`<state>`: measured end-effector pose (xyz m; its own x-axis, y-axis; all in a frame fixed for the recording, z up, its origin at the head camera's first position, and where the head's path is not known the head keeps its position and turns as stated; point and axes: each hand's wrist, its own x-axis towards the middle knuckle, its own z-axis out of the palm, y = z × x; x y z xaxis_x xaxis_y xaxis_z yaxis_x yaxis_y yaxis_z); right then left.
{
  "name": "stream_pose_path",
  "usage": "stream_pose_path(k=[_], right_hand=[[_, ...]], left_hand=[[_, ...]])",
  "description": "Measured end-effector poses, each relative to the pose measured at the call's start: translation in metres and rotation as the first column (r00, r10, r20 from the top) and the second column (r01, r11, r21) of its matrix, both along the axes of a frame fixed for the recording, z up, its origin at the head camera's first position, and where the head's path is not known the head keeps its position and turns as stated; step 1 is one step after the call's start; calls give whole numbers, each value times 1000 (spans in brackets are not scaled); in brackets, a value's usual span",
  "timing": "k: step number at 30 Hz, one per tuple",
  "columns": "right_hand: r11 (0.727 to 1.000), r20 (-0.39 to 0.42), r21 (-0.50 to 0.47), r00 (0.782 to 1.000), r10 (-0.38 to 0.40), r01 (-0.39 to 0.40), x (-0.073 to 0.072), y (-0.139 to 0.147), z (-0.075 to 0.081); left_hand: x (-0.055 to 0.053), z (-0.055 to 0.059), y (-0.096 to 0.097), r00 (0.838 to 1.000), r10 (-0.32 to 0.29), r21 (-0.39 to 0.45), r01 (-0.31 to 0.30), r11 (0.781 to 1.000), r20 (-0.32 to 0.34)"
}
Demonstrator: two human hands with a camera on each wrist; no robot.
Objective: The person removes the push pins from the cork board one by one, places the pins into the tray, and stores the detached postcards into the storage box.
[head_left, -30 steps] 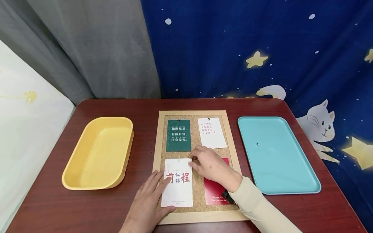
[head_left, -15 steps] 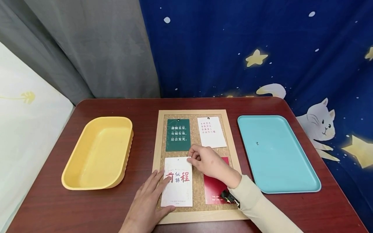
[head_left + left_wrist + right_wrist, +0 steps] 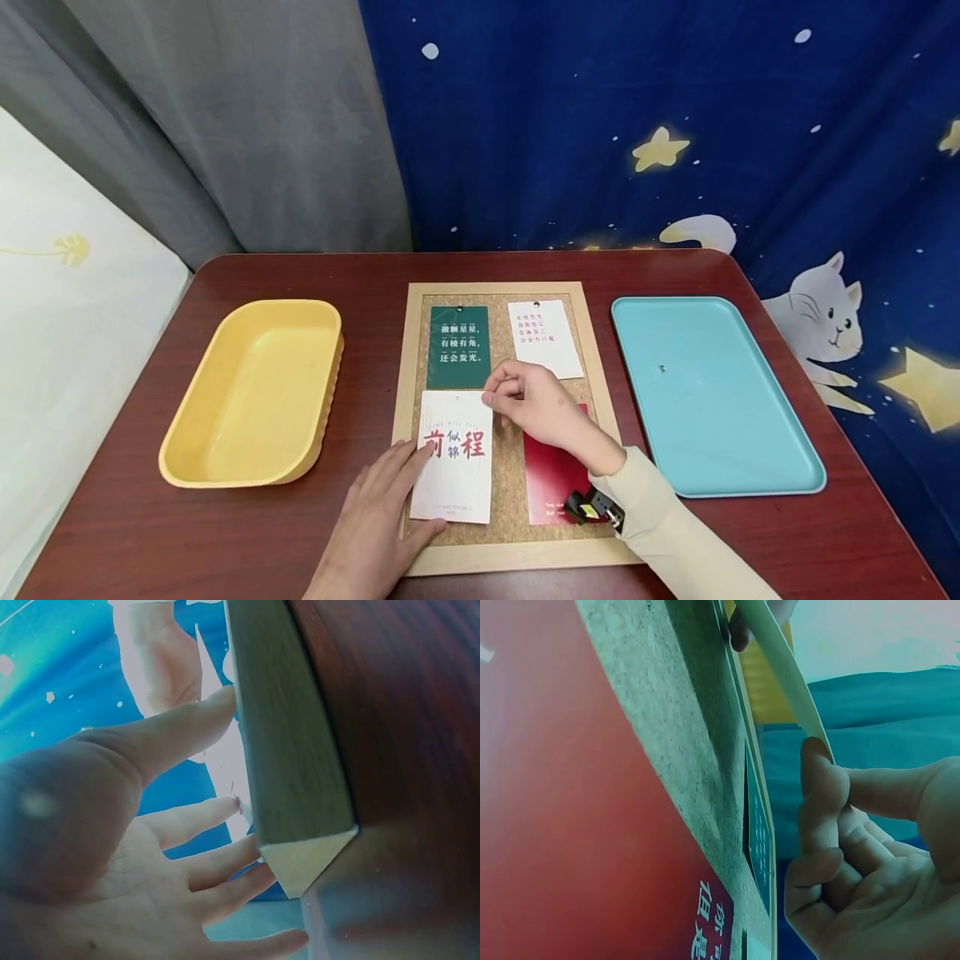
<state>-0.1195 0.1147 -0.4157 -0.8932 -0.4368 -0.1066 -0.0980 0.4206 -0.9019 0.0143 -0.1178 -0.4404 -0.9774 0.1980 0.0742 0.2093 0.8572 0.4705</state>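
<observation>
A white card with red and blue characters tilts up off the framed cork board. My right hand pinches its top right corner between thumb and index finger. The right wrist view shows this card edge-on, raised from the cork, with the right hand at its end. My left hand rests at the board's left side, fingers extended, fingertips at the card's left edge. In the left wrist view the left hand is spread beside the wooden frame.
A green card and a white card with small red text are pinned at the board's top. A red card lies lower right, partly under my right arm. Left stands a yellow bin; right, a blue tray holding a small pin.
The white card's top has risen off the board with my right hand, shifting toward the green card. My left hand stays almost in place.
</observation>
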Motion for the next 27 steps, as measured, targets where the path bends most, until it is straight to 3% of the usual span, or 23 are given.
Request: stream_pose_path(k=[6,15,22,27], right_hand=[[999,-11,-30,1000,-23,23,-2,1,-2],[996,11,-76,999,-45,46,-5,1,0],[991,40,-125,998,-50,55,-7,2,1],[986,63,-158,997,-49,58,-7,1,2]], left_hand=[[0,2,0,996,27,29,-25,999,-84],[0,13,4,987,147,121,-154,981,69],[0,15,3,984,174,182,-179,967,40],[-1,18,3,976,183,300,-210,930,117]])
